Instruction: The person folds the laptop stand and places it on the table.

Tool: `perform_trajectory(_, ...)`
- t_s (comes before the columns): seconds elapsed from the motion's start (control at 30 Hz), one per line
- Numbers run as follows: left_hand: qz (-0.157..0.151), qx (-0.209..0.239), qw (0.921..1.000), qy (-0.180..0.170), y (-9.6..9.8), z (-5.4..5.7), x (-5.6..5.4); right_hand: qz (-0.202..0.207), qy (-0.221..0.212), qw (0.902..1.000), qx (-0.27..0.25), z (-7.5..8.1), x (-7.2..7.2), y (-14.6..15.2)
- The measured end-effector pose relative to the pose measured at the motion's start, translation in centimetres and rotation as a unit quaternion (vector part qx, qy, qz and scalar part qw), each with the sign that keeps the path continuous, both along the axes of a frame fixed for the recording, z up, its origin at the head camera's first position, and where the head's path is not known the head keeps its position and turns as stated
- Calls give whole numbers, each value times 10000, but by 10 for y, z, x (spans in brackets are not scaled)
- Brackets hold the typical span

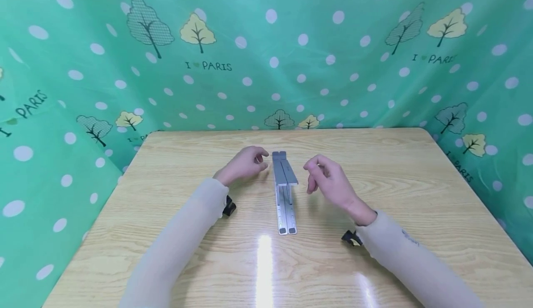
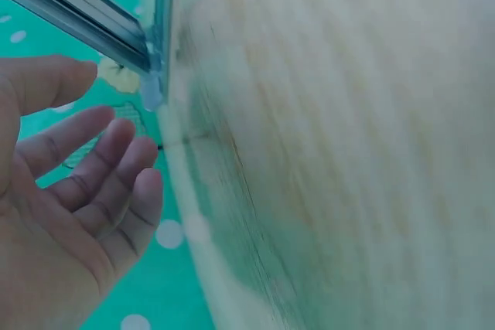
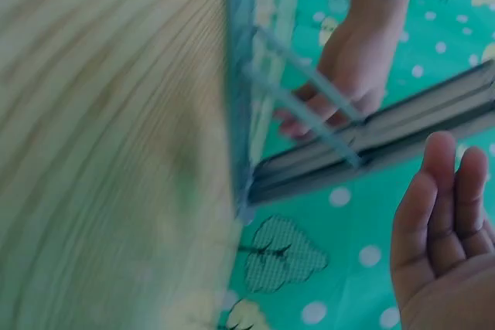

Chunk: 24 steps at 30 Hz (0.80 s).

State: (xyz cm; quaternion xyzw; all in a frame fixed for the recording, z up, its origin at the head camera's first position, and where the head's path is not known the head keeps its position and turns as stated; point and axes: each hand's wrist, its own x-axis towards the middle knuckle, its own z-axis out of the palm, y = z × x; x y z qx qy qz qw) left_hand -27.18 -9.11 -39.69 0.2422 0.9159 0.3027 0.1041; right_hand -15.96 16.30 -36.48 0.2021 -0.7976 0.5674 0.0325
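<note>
A folding metal laptop stand [image 1: 285, 171], grey and narrow, stands on the table with its two arms side by side. Its top plate slopes up toward me, propped on thin struts over a base with dark pads at the near end. To its left, my left hand [image 1: 250, 161] is apart from it, fingers loosely bent and nothing in them. My right hand [image 1: 329, 178] hovers off its right side, also holding nothing. In the left wrist view the left fingers [image 2: 128, 168] lie just off the stand. The right wrist view shows the stand's struts [image 3: 305, 106] beyond the right fingertips [image 3: 441, 152].
The stand sits on a light wood-grain table [image 1: 187, 261] with bright light reflections near its front. A green dotted cloth [image 1: 287, 58] printed with trees hangs behind and along both sides. Each wrist carries a black device [image 1: 351, 238].
</note>
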Motion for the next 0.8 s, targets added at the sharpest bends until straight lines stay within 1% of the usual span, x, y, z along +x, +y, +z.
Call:
perform_trajectory(0.07, 25, 135, 9999, 86, -2, 2, 7, 24, 24, 10000, 27, 3, -1, 2)
perform_trajectory(0.23, -40, 312, 9989, 350, -1, 3, 23, -9, -183, 9997, 188, 13, 1, 1)
perform_trajectory(0.37, -75, 476, 9977, 481, 2, 3, 34, -66, -316, 9992, 234, 12, -2, 2)
perform_trajectory(0.57, 29, 693, 9962, 529, 5, 4, 49, -96, -602, 9979, 210, 7, -7, 0)
perform_trajectory(0.63, 130, 843, 9952, 483, 7, 4, 53, -109, -676, 9973, 263, 7, -9, -1)
perform_trajectory(0.73, 332, 1066, 9935, 212, 9, 6, 58, -140, -802, 9959, 389, 7, -11, -2)
perform_trajectory(0.8, 422, 1192, 9920, 2, 10, 7, 61, -146, -907, 9949, 420, -1, -16, -1)
